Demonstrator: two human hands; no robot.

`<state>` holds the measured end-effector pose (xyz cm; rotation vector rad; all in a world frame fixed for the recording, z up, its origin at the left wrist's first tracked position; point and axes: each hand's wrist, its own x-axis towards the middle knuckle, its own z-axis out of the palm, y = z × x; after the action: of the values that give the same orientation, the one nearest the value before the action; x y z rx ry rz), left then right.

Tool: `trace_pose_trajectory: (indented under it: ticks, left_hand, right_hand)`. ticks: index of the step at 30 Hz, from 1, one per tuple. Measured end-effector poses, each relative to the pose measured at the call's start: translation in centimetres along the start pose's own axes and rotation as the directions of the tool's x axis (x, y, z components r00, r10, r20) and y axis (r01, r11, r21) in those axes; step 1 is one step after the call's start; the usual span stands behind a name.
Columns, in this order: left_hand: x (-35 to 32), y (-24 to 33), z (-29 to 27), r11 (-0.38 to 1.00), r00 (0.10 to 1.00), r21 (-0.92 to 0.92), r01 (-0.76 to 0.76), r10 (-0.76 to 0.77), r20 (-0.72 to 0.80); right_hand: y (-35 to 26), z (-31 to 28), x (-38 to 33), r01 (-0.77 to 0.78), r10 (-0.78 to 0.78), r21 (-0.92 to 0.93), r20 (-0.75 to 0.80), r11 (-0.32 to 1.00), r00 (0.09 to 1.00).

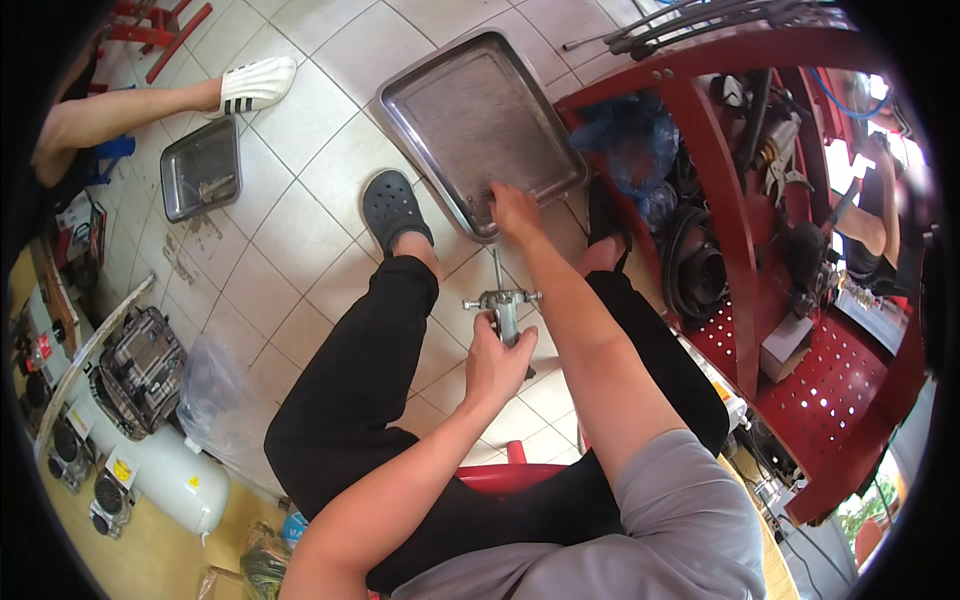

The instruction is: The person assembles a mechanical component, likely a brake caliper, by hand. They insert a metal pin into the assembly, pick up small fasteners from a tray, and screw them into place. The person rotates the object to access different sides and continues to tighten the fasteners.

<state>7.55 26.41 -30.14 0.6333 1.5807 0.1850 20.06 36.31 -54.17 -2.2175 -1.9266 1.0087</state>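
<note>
My left hand (pixel 497 360) is wrapped round a grey metal part (pixel 507 318) with a crosspiece at its top and a thin rod standing out of it. It is held between my knees, above the floor; its exact kind does not show. Beyond it, my right hand (pixel 513 212) reaches to the near corner of a large metal tray (pixel 480 110). The fingers of that hand are bent together and point down inside the rim. Whatever they pinch, if anything, is hidden. Dark stains mark the tray's bottom.
A smaller metal tray (pixel 201 170) with a part in it lies left, near another person's white shoe (pixel 258 86). A red metal rack (pixel 735 220) with hoses and tools stands close on my right. A white tank (pixel 180 480) and an engine-like part (pixel 140 372) are at left.
</note>
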Motion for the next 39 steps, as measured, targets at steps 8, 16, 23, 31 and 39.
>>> trace_pose_trajectory:
  ticks: [8, 16, 23, 31, 39]
  left_hand:
    - [0.4, -0.8, 0.0, 0.999, 0.999, 0.045, 0.026, -0.027, 0.029]
    - [0.4, -1.7, 0.1, 0.983, 0.999, -0.174, 0.052, -0.049, 0.024]
    - [0.4, -1.1, 0.2, 0.973, 1.000, -0.230, 0.015, -0.009, 0.025]
    - [0.1, -0.6, 0.2, 0.960, 1.000, -0.280, 0.007, -0.002, 0.020]
    - [-0.1, -0.3, 0.2, 0.965, 1.000, -0.264, 0.005, 0.000, 0.017]
  right_hand:
    - [0.8, 3.0, 3.2, 0.094, -0.095, -0.227, 0.009, 0.969, 0.995]
    - [1.2, 3.7, 3.6, 0.200, -0.213, -0.316, -0.008, 0.928, 0.977]
    - [1.3, 4.0, 2.9, 0.254, -0.259, -0.234, 0.011, 0.938, 0.966]
    - [1.4, 4.9, 2.5, 0.249, -0.254, -0.147, -0.015, 0.957, 0.967]
    - [1.0, 4.7, 2.5, 0.232, -0.241, -0.195, -0.025, 0.953, 0.970]
